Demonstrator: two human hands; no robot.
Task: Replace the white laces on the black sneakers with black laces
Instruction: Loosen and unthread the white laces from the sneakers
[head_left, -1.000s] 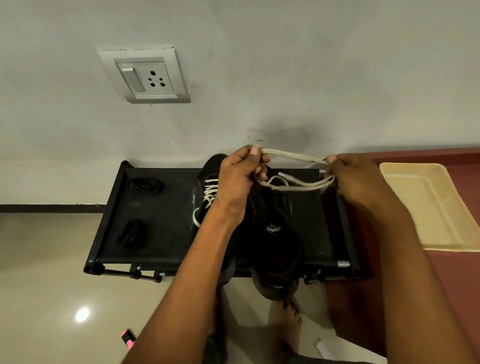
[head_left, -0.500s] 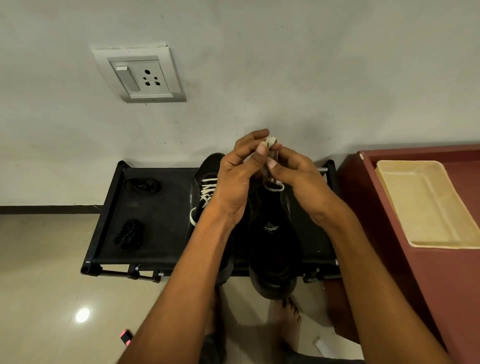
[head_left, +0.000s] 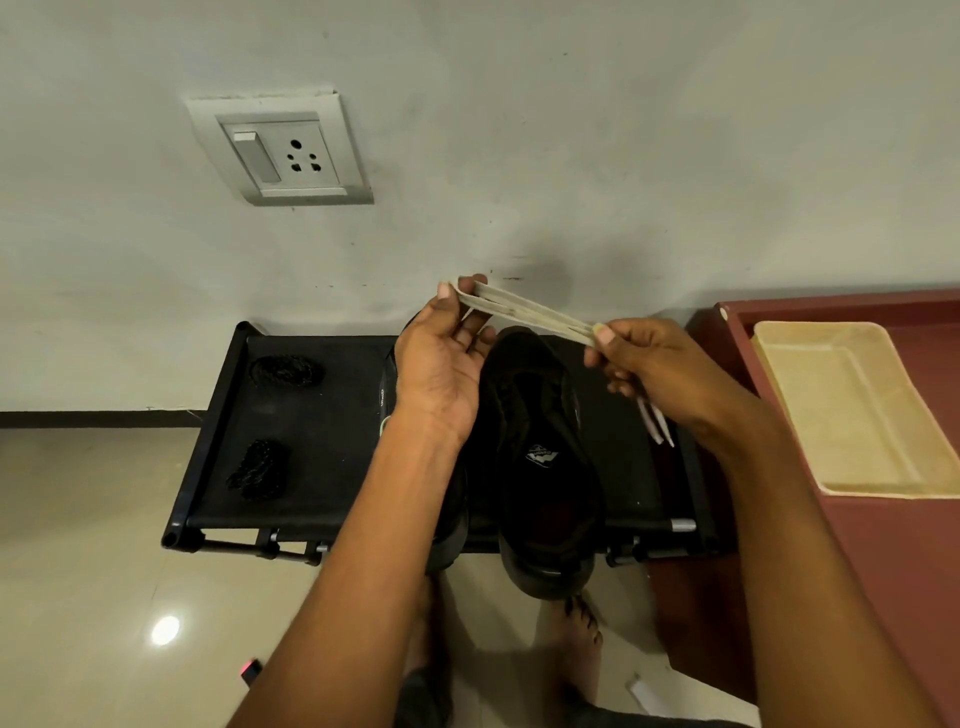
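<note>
I see the white lace (head_left: 530, 312) folded into several strands, stretched above the black sneakers (head_left: 545, 457) — my left hand (head_left: 441, 364) pinches one end, my right hand (head_left: 660, 369) pinches the other, lace tips dangling below it. The right sneaker has no lace. Both sit on a black stool (head_left: 322, 457) — two black lace bundles (head_left: 285, 371) lie at its left. A cream tray (head_left: 852, 410) sits to the right.
</note>
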